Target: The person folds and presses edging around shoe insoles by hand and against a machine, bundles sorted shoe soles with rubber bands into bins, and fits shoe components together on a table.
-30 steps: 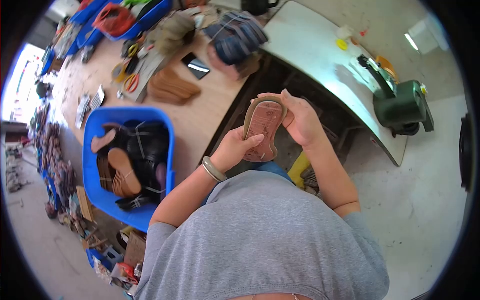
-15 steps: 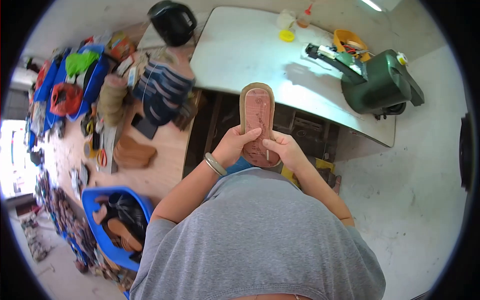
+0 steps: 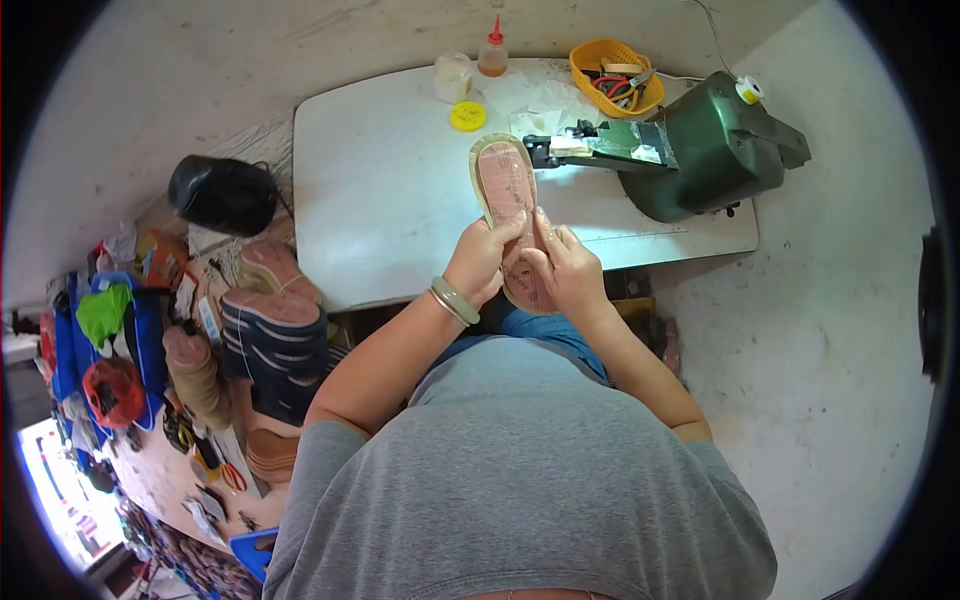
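Note:
A pink insole piece with a beige rim [image 3: 504, 178] is held upright before my body, its top end over the front part of the white table [image 3: 390, 190]. My left hand [image 3: 480, 258] grips its left edge, thumb across the printed face; a bangle is on that wrist. My right hand [image 3: 568, 268] is closed on the lower right side, thumb and fingers pressed to the piece. Just right of the top end is the arm of a green sewing machine [image 3: 700, 150].
A yellow basket of tools [image 3: 617, 78], a red-tipped bottle [image 3: 493, 52] and a yellow lid [image 3: 467, 116] are on the table. A black kettle [image 3: 222, 195] stands left, above bundled striped pieces [image 3: 275, 350] and brown insoles [image 3: 270, 455]. Blue bins [image 3: 148, 350] are far left.
The view has turned right toward the white table and machine. The insole piece is now nearer the machine arm. My right hand, near the top edge at first, has moved down to the lower right side.

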`<state>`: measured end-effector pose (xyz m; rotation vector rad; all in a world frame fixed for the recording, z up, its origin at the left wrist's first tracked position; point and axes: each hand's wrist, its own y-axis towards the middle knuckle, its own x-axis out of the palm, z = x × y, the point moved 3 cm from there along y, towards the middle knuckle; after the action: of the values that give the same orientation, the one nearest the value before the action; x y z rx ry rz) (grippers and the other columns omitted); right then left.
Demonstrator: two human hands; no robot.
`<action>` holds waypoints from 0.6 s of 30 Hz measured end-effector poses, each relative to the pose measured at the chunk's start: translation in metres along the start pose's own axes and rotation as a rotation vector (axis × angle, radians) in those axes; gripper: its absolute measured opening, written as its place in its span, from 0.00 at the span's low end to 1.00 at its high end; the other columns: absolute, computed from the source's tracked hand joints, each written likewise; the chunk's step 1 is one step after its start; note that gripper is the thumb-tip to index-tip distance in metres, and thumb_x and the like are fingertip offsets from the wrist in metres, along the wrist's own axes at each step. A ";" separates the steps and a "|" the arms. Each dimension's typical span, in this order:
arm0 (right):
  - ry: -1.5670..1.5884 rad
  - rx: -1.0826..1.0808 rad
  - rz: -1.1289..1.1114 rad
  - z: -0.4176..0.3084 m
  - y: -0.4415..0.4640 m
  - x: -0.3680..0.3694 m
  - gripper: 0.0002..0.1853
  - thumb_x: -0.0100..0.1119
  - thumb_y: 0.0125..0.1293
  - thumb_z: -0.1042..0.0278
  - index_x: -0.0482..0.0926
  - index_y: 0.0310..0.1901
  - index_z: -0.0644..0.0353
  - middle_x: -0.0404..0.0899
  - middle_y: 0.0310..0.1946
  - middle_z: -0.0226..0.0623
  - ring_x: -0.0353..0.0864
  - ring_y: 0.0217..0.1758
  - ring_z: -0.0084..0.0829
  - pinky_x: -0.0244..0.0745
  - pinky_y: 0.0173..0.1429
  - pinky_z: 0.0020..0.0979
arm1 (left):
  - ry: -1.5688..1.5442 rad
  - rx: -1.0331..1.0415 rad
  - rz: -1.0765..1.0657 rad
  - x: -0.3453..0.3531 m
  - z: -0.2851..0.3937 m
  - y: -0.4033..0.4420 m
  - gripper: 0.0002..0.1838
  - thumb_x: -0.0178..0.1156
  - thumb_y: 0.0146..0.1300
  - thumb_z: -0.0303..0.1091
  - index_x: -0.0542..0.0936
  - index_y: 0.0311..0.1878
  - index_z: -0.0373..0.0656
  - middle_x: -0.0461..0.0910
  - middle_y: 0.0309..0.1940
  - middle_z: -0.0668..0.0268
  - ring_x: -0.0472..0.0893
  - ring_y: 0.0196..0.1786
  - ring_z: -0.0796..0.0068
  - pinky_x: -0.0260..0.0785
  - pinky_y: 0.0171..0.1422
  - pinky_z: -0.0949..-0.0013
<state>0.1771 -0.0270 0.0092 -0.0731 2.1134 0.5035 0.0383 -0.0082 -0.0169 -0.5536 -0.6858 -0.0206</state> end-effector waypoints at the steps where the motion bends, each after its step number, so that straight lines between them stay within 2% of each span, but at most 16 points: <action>1: 0.028 0.010 0.002 0.016 0.023 0.006 0.22 0.65 0.63 0.67 0.79 0.59 0.62 0.75 0.29 0.34 0.70 0.25 0.27 0.67 0.30 0.25 | 0.058 0.023 0.026 0.005 0.011 0.025 0.13 0.61 0.66 0.33 0.80 0.48 0.34 0.83 0.39 0.60 0.80 0.38 0.76 0.73 0.43 0.75; 5: 0.117 0.055 0.007 0.050 0.072 0.013 0.22 0.67 0.61 0.66 0.81 0.58 0.58 0.71 0.25 0.32 0.66 0.23 0.27 0.65 0.27 0.25 | 0.243 0.076 0.101 0.013 0.035 0.081 0.14 0.61 0.65 0.34 0.80 0.48 0.33 0.83 0.39 0.60 0.81 0.38 0.72 0.74 0.42 0.73; 9: 0.262 0.076 0.118 0.079 0.090 0.001 0.17 0.71 0.57 0.66 0.85 0.50 0.56 0.74 0.25 0.32 0.69 0.21 0.26 0.67 0.26 0.26 | 1.132 1.058 0.164 0.020 0.032 0.126 0.15 0.62 0.64 0.35 0.81 0.47 0.33 0.83 0.38 0.60 0.81 0.36 0.68 0.74 0.39 0.72; 15: 0.361 0.239 0.019 0.106 0.113 -0.003 0.15 0.68 0.61 0.71 0.85 0.50 0.61 0.73 0.24 0.28 0.68 0.24 0.21 0.66 0.28 0.22 | 0.919 0.839 0.150 0.030 0.030 0.159 0.17 0.63 0.63 0.38 0.81 0.47 0.33 0.84 0.38 0.60 0.82 0.35 0.67 0.74 0.37 0.72; 18: 0.623 0.402 0.102 0.127 0.098 0.006 0.14 0.66 0.62 0.76 0.83 0.50 0.65 0.78 0.29 0.30 0.73 0.28 0.20 0.69 0.32 0.19 | 0.803 0.478 0.101 0.035 0.036 0.164 0.18 0.64 0.63 0.40 0.82 0.46 0.33 0.84 0.37 0.59 0.82 0.35 0.69 0.73 0.37 0.73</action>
<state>0.2503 0.1114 -0.0254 0.1257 2.8019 0.1018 0.0760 0.1560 -0.0513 -0.0861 0.1300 0.0156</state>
